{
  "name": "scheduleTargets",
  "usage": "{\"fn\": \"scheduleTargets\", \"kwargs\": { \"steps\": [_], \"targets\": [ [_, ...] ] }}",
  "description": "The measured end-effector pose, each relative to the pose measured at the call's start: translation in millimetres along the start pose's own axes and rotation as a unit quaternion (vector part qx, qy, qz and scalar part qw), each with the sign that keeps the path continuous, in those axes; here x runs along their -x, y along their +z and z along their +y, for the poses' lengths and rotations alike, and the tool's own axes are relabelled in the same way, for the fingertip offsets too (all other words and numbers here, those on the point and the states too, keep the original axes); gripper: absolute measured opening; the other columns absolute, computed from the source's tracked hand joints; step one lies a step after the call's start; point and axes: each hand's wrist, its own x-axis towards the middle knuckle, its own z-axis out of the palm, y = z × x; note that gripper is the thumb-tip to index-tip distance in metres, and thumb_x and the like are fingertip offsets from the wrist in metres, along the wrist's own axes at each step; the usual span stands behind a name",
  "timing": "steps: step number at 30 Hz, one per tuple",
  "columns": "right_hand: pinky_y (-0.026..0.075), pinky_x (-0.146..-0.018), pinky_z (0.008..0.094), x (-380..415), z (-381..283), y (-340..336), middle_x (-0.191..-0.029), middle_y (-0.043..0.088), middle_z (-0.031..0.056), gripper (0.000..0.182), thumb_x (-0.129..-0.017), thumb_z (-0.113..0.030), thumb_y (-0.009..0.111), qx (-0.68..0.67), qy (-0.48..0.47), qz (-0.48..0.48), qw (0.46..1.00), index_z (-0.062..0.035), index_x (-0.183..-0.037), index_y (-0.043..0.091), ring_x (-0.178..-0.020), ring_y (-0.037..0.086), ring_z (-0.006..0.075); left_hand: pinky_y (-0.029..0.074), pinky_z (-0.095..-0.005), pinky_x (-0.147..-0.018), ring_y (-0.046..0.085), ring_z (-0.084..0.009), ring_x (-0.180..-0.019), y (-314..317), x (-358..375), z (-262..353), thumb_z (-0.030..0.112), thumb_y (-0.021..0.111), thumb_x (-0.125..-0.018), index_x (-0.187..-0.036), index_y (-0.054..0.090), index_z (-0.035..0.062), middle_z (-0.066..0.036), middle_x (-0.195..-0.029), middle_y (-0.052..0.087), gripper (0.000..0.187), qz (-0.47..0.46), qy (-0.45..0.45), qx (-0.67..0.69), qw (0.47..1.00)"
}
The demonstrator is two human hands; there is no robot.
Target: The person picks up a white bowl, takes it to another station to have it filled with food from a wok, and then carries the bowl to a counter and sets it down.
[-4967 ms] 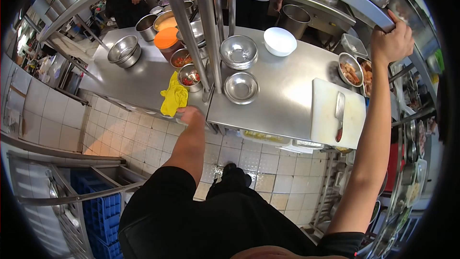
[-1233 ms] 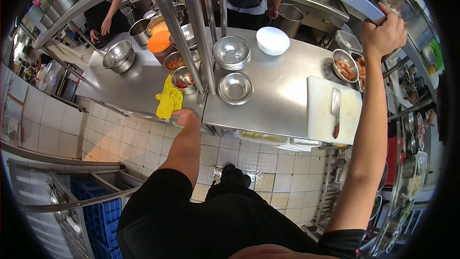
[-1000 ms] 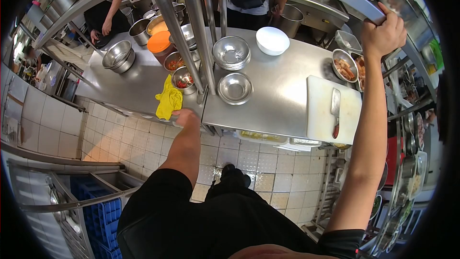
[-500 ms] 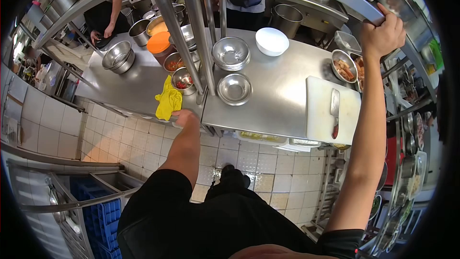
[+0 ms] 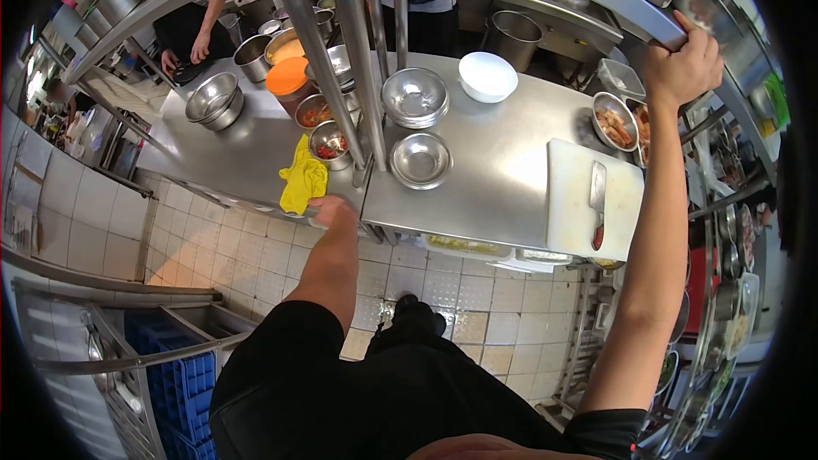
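Note:
My left hand [image 5: 335,211] is at the front edge of the steel counter [image 5: 503,170], its fingers curled about the edge and partly hidden. Right beside it, a crumpled yellow cloth [image 5: 302,177] hangs over that edge. Just behind the cloth stands a small steel bowl [image 5: 330,145] with chopped red pieces. High at the right, my right hand [image 5: 686,66] is closed around the edge of the overhead steel shelf [image 5: 626,2]. Below that arm lies a white cutting board [image 5: 567,204] with a cleaver [image 5: 598,196] on it, its blade pointing away from me.
Stacked steel bowls [image 5: 415,95], a single steel bowl [image 5: 421,160] and a white bowl [image 5: 487,77] stand mid-counter. An orange-lidded tub [image 5: 288,77] is left of the shelf posts [image 5: 349,43]. Two people work across the counter. Blue crates [image 5: 183,392] stand at lower left.
The view has shifted very slightly, so the counter items appear a little farther right. Both hands keep their places on the counter edge and the shelf.

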Motion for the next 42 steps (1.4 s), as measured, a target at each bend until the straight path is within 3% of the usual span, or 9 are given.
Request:
{"fn": "scheduleTargets", "kwargs": {
  "steps": [19, 42],
  "targets": [
    [0.040, -0.086, 0.0429, 0, 0, -2, -0.088, 0.061, 0.0007, 0.036, -0.065, -0.010, 0.066, 0.001, 0.000, -0.010, 1.000, -0.0265, -0.096, 0.075, -0.089, 0.058, 0.0295, 0.048, -0.0547, -0.097, 0.063, -0.0489, -0.108, 9, -13, -6, 0.059, 0.043, -0.097, -0.121, 0.058, -0.0089, -0.033, -0.115, 0.066, 0.073, -0.003, 0.002, 0.036, 0.999],
    [0.040, -0.086, 0.0437, -1, -2, -3, -0.088, 0.062, 0.0006, 0.034, -0.067, -0.011, 0.065, -0.001, 0.003, -0.012, 1.000, -0.0268, -0.096, 0.075, -0.089, 0.058, 0.0299, 0.049, -0.0547, -0.096, 0.064, -0.0496, -0.105, -2, 1, 0, 0.059, 0.041, -0.098, -0.115, 0.061, -0.0119, -0.034, -0.113, 0.066, 0.075, 0.003, 0.010, 0.016, 1.000]
  ]
}}
